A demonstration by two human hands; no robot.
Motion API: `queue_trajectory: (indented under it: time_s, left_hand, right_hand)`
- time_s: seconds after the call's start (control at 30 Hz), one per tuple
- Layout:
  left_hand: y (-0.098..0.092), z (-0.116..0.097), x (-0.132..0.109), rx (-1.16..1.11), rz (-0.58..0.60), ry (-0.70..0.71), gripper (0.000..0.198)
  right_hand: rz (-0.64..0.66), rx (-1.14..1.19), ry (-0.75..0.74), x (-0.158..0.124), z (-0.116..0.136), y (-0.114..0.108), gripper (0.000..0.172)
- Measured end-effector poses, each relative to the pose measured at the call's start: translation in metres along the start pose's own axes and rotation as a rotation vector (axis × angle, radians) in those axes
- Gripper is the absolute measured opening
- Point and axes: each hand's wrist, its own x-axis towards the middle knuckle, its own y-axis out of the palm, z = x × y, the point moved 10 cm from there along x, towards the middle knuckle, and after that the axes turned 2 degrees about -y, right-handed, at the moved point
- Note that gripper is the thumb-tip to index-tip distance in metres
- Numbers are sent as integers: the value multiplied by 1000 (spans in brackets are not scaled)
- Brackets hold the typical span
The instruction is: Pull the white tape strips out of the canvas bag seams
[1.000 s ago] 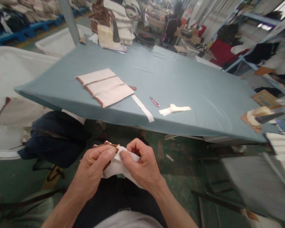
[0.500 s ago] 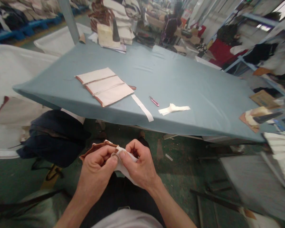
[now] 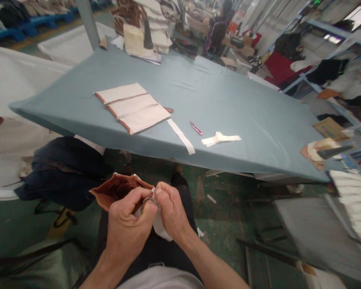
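The brown-lined pouch [image 3: 117,188] is in your hands, low in the frame and left of centre, its mouth gaping to the left of your grip. Your left hand [image 3: 130,226] pinches the rim near its right-hand corner between thumb and fingers; your right hand [image 3: 172,212] is closed just beside it, gripping at the same corner, with pale cloth [image 3: 161,228] hanging between the two. What lies right under your fingertips is mostly hidden. The step in hand looks like working that small corner, perhaps folding or turning its edge. From here, the move seems to call for a steady left pinch while your right fingers ease the cloth in small amounts. On the table [image 3: 246,100], mid-frame, a banded pale piece [image 3: 135,106], a white strip [image 3: 181,135], pink-handled snips [image 3: 196,128] and a bunched strip [image 3: 221,139] lie apart from both hands.
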Motion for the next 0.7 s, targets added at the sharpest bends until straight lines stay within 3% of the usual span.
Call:
queue_trajectory:
  time_s: [0.2,0.37,0.57,0.7]
  left_hand:
    - [-7,-14,3,17,-63,100,19]
    - [5,8,17,-257,222,-60,19]
    - [1,15,23,-362,400,-196,21]
    - [4,-2,26,-308,434,-190,24]
  right_hand:
    - [52,56,-36,2,12,9,33]
    - [229,127,34,3,15,11,38]
    - [397,174,100,-30,11,-4,69]
    - [369,70,115,-53,12,-22,55]
